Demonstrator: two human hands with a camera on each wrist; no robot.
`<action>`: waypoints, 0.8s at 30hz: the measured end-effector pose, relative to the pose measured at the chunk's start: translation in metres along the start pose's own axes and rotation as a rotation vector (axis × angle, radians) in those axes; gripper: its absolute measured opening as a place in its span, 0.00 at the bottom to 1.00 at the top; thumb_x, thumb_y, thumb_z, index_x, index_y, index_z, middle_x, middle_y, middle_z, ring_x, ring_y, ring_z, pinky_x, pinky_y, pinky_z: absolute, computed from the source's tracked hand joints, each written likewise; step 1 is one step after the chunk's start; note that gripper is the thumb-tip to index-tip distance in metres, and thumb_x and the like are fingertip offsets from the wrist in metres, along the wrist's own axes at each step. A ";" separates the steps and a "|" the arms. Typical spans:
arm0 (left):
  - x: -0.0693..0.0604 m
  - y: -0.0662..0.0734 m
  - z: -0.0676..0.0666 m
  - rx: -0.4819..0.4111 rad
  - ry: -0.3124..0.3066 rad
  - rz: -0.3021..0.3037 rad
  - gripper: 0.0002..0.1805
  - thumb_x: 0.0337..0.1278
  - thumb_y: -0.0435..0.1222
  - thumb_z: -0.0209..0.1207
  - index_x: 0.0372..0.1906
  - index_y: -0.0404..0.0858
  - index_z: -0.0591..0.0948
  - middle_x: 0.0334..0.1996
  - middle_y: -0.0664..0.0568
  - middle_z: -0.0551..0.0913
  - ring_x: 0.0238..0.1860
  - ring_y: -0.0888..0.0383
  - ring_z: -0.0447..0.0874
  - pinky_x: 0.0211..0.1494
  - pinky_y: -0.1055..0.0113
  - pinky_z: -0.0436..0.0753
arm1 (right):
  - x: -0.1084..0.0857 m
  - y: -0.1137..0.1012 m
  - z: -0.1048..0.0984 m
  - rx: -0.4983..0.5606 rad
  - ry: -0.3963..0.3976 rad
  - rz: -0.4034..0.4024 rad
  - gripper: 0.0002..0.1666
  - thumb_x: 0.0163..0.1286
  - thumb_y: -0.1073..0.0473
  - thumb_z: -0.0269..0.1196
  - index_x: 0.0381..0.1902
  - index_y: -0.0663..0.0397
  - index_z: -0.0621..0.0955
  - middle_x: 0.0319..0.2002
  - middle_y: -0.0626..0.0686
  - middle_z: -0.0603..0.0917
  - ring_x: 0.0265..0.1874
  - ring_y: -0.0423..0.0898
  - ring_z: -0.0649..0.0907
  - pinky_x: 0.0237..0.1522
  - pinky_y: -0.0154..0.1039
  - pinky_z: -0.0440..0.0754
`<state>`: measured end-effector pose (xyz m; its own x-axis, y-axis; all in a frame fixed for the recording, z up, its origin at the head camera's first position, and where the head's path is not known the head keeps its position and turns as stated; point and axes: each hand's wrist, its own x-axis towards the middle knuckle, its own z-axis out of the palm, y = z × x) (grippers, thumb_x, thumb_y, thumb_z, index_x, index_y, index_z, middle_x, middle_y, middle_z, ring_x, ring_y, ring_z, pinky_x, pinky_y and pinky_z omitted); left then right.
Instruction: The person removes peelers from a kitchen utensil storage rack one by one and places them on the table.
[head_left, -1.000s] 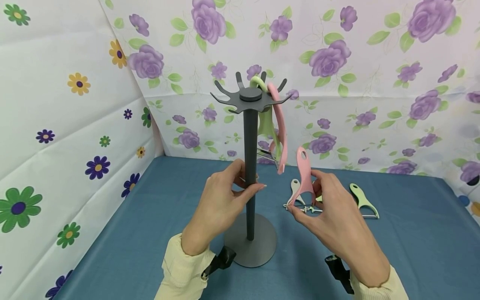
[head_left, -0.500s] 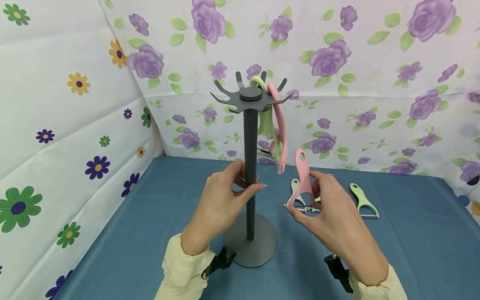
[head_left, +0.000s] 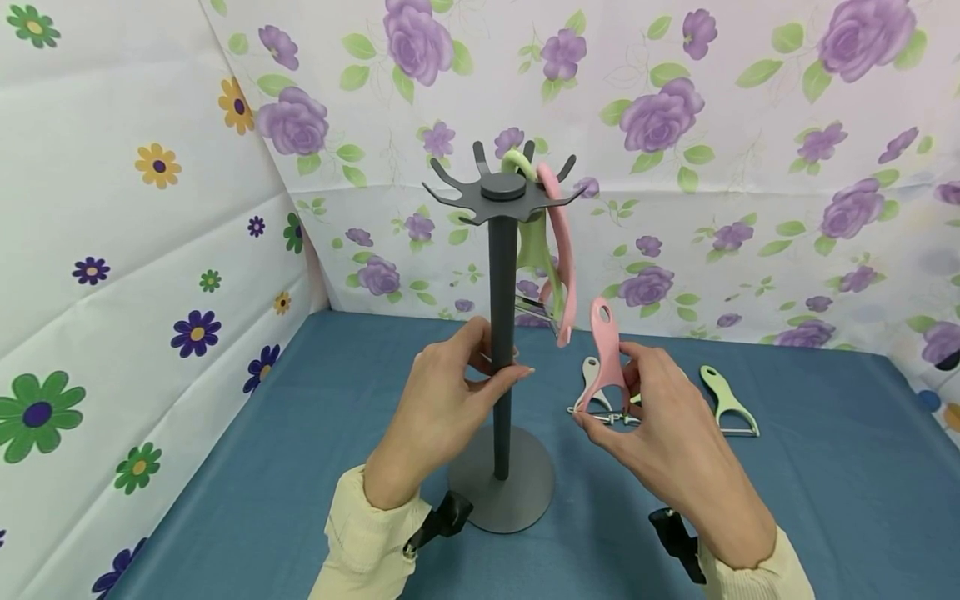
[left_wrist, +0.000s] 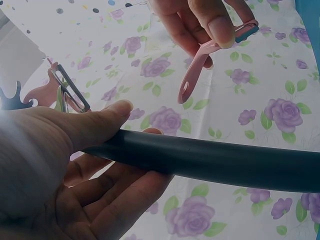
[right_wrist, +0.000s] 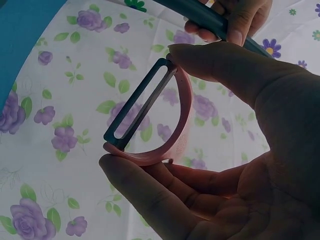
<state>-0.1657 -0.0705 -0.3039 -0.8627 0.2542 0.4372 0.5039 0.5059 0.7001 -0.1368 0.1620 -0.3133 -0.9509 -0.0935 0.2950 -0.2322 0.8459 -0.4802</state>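
Observation:
A dark grey rack (head_left: 502, 333) with curved hooks around its top stands upright on a round base. My left hand (head_left: 442, 408) grips its post about midway up, thumb and fingers on either side, as the left wrist view also shows. To the right, my right hand (head_left: 675, 425) pinches a pink peeler (head_left: 608, 350) by the two ends of its blade head, its holed handle pointing up. The blade shows in the right wrist view, between thumb and fingers. A green peeler (head_left: 533, 242) and another pink peeler (head_left: 564, 250) hang from the rack's hooks, apart from my hands.
On the blue tabletop (head_left: 360, 358), behind my right hand, lie a white peeler (head_left: 590, 371) and a green peeler (head_left: 723, 396). Another green bit is mostly covered by the right hand. Flowered cloth (head_left: 450, 108) rises at the back and left.
The pink peeler in my right hand has dropped very slightly and shifted a touch to the left. My left hand keeps its grip on the post.

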 end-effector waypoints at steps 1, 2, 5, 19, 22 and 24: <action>0.000 0.000 0.000 0.000 -0.001 0.000 0.12 0.63 0.42 0.69 0.44 0.43 0.80 0.32 0.56 0.87 0.33 0.65 0.86 0.35 0.75 0.86 | 0.000 0.000 0.000 0.001 -0.001 0.000 0.47 0.58 0.45 0.78 0.67 0.61 0.70 0.39 0.53 0.74 0.33 0.45 0.75 0.42 0.47 0.89; 0.000 0.000 0.000 -0.001 -0.001 0.001 0.12 0.63 0.42 0.69 0.44 0.43 0.80 0.32 0.56 0.87 0.33 0.65 0.86 0.35 0.75 0.86 | 0.000 0.000 0.000 0.002 -0.003 0.000 0.47 0.58 0.45 0.78 0.67 0.61 0.70 0.39 0.53 0.74 0.33 0.45 0.75 0.42 0.47 0.89; 0.000 0.000 0.000 -0.004 0.003 0.006 0.12 0.63 0.41 0.69 0.44 0.42 0.80 0.32 0.56 0.87 0.33 0.64 0.86 0.34 0.75 0.87 | 0.000 0.001 0.000 0.004 -0.006 0.001 0.47 0.58 0.46 0.78 0.67 0.61 0.70 0.39 0.53 0.74 0.33 0.45 0.76 0.42 0.47 0.89; 0.000 0.000 0.000 -0.004 0.012 0.019 0.12 0.61 0.41 0.70 0.44 0.42 0.80 0.32 0.55 0.87 0.32 0.64 0.86 0.34 0.74 0.87 | 0.001 0.001 0.002 -0.023 -0.008 0.010 0.49 0.57 0.45 0.77 0.68 0.62 0.70 0.38 0.54 0.74 0.34 0.46 0.77 0.39 0.45 0.86; 0.000 0.000 0.000 -0.002 0.011 0.017 0.12 0.61 0.41 0.70 0.44 0.42 0.80 0.32 0.55 0.87 0.32 0.64 0.86 0.34 0.74 0.87 | 0.001 0.001 0.003 -0.033 -0.017 0.018 0.50 0.57 0.45 0.78 0.68 0.62 0.70 0.38 0.54 0.74 0.35 0.46 0.78 0.37 0.42 0.83; -0.001 0.000 0.000 -0.002 0.011 0.018 0.12 0.61 0.41 0.70 0.44 0.42 0.80 0.32 0.55 0.87 0.32 0.64 0.86 0.34 0.74 0.87 | 0.001 0.001 0.003 -0.035 -0.025 0.024 0.50 0.57 0.45 0.78 0.69 0.62 0.69 0.38 0.54 0.74 0.35 0.46 0.78 0.37 0.41 0.81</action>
<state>-0.1651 -0.0706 -0.3039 -0.8531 0.2542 0.4556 0.5191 0.5002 0.6930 -0.1390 0.1613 -0.3158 -0.9611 -0.0858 0.2624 -0.2022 0.8659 -0.4575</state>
